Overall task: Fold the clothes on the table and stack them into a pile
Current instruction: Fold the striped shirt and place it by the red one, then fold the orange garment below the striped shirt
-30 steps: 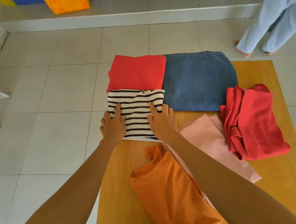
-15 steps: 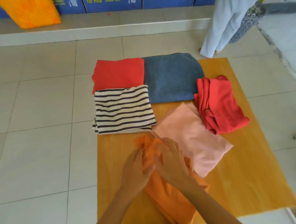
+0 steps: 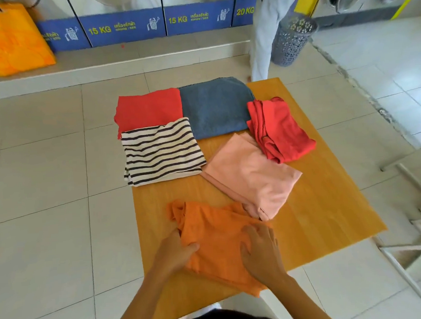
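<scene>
An orange garment (image 3: 217, 236) lies crumpled at the near edge of the wooden table (image 3: 332, 205). My left hand (image 3: 175, 252) grips its left side, thumb on top of the cloth. My right hand (image 3: 260, 251) rests on its right part, fingers curled into the fabric. Beyond it lie a loosely folded pink garment (image 3: 250, 176) and a bunched red garment (image 3: 281, 129). A folded striped shirt (image 3: 160, 153), a folded red cloth (image 3: 148, 109) and a folded blue denim piece (image 3: 215, 106) sit side by side at the far left.
A person in pale trousers (image 3: 267, 30) stands past the table's far corner beside a grey perforated bin (image 3: 293, 41). An orange bag (image 3: 6, 39) sits on the ledge by the washing machines (image 3: 125, 25). Metal frames (image 3: 420, 219) stand to the right.
My hands left the striped shirt and moved back to the orange garment, taking hold of it. The view has tilted up and pulled back, showing more of the room.
</scene>
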Available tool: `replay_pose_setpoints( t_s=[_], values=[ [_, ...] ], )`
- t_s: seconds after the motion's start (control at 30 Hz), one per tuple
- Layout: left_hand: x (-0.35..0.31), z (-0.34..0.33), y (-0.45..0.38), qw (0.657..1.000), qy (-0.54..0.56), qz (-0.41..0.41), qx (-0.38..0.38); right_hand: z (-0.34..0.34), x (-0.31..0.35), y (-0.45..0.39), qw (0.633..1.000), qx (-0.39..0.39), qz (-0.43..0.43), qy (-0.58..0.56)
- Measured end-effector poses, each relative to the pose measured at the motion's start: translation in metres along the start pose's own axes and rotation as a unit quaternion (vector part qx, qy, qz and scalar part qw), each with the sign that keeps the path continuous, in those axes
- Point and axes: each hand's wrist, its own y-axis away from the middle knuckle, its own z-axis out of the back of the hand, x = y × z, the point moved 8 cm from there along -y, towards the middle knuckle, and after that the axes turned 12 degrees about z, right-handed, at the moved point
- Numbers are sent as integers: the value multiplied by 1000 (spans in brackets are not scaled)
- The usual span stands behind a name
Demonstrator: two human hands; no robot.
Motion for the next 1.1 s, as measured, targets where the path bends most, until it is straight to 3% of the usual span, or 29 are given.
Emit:
replay_pose_setpoints(
  t_s=[0.23,0.4,0.67,0.87,1.1],
  values=[
    [86,44,5,993,-70,96,25,-25,19,0,998,60,-17,22],
    [70,58,24,984,-27,13,-178,-44,27,2,995,103,-17,1],
    [63,22,31,978,18,3,-207,-55,31,3,989,131,-2,-62],
    [66,26,22,982,50,-26,-178,-53,28,-3,986,141,22,-88],
    [67,30,24,976,89,-3,-196,-41,27,-32,980,149,80,-105]
  ],
)
